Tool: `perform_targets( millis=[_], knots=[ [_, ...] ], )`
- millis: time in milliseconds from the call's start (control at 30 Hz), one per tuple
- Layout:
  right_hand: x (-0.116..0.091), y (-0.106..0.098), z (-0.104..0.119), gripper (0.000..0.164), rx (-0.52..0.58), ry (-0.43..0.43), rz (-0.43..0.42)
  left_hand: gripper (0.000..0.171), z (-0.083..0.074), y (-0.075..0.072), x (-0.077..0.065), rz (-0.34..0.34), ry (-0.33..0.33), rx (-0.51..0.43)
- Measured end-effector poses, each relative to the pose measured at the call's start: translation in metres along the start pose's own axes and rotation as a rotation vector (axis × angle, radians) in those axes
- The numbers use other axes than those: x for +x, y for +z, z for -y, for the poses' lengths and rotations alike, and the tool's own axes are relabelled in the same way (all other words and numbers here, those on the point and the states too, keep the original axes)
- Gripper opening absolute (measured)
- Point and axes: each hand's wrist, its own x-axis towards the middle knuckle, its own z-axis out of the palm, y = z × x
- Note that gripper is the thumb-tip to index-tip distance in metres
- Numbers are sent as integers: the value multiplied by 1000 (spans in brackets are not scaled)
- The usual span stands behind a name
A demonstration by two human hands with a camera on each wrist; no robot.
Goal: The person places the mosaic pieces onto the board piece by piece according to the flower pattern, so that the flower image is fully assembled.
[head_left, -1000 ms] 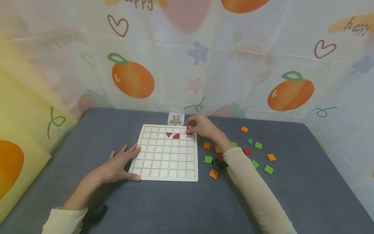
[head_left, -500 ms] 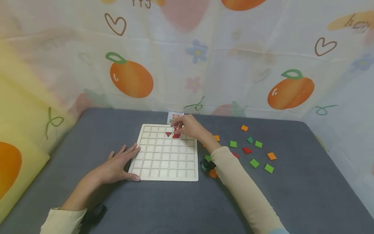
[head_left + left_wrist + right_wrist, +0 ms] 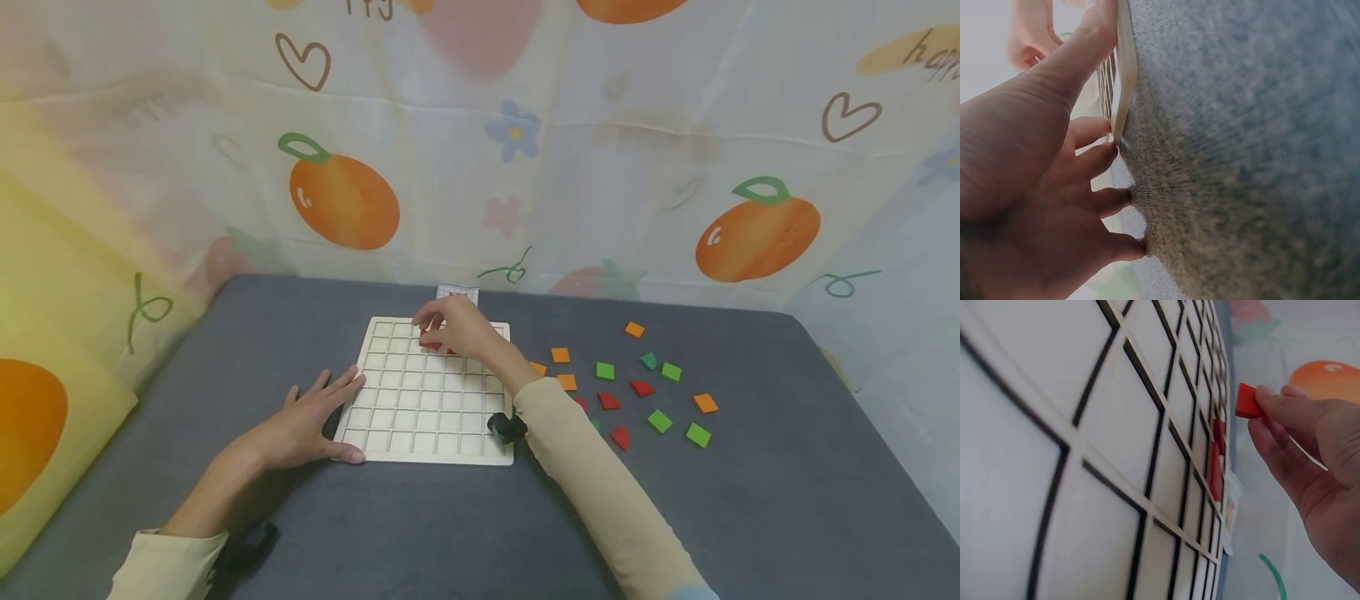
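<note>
A cream square board (image 3: 423, 417) with a raised grid lies on the dark grey table. My left hand (image 3: 303, 427) rests at its left edge with fingers spread, the thumb on the near left corner and two fingertips at the rim in the left wrist view. Over the board's far rows, my right hand (image 3: 463, 329) pinches a small red tile (image 3: 1247, 402) with one curved side between thumb and fingertips. In the right wrist view this tile is held off the board. Red tiles (image 3: 1215, 472) sit in the grid below it, mostly hidden by the right hand in the head view.
Loose tiles lie right of the board: orange squares (image 3: 705, 403), green squares (image 3: 660, 422), red tiles (image 3: 620, 437) and a dark green tile (image 3: 648, 361). A printed grid card (image 3: 459, 292) lies behind the board, partly covered by the right hand. A fruit-patterned cloth (image 3: 450, 167) hangs behind the table.
My right hand has moved left along the far rows from the board's far right corner, carrying the red tile. My left hand has stayed at the left edge.
</note>
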Motion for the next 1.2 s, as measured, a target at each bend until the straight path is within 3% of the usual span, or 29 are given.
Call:
perform_targets(
  millis=[433,800,1200],
  knots=[
    [13,15,0,21,-80,-2,-13,113,0,0,1,-3,-2,5],
    [16,20,2,19,-19,24,5,113,2,1,0,-3,-2,-6],
    [18,24,1,17,-38,51,9,114,2,2,0,-3,-7,-2]
  ],
)
